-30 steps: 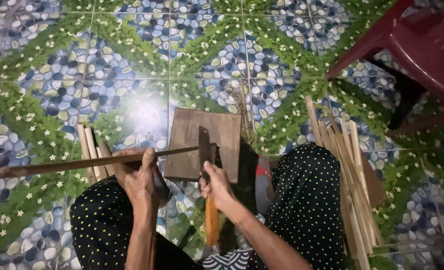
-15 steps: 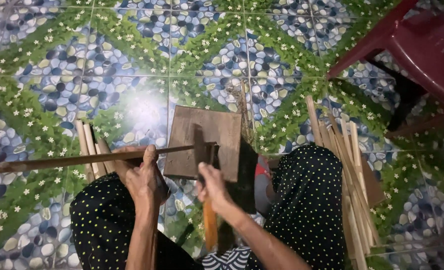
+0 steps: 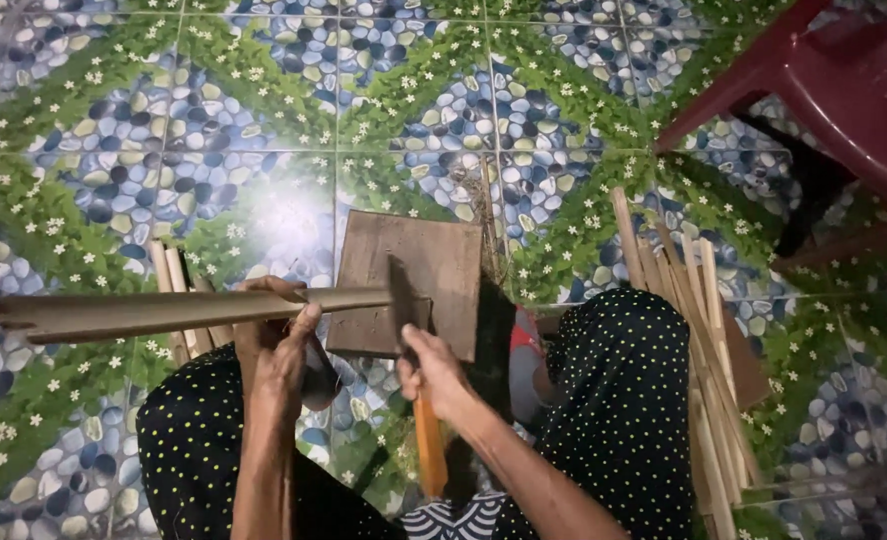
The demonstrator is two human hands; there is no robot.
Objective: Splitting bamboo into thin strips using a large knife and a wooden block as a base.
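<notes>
My left hand [image 3: 279, 345] grips a long bamboo strip [image 3: 164, 312] that lies level and reaches out to the left. Its right end rests over a square wooden board [image 3: 424, 265] lying on the floor. My right hand [image 3: 434, 372] holds a knife with an orange handle [image 3: 426, 450]; the dark blade [image 3: 401, 295] points away from me and meets the strip's end above the board. My knees, in black cloth with yellow dots, are on either side.
A bundle of split bamboo sticks [image 3: 699, 330] lies by my right knee, and a few more sticks [image 3: 174, 280] by my left. A dark red plastic chair [image 3: 844, 90] stands at the top right. The floor has pebble-and-flower patterned tiles [image 3: 214, 120].
The bamboo strip has turned in my left hand and shows a wider pale face. The knife blade has shifted slightly toward the strip's end.
</notes>
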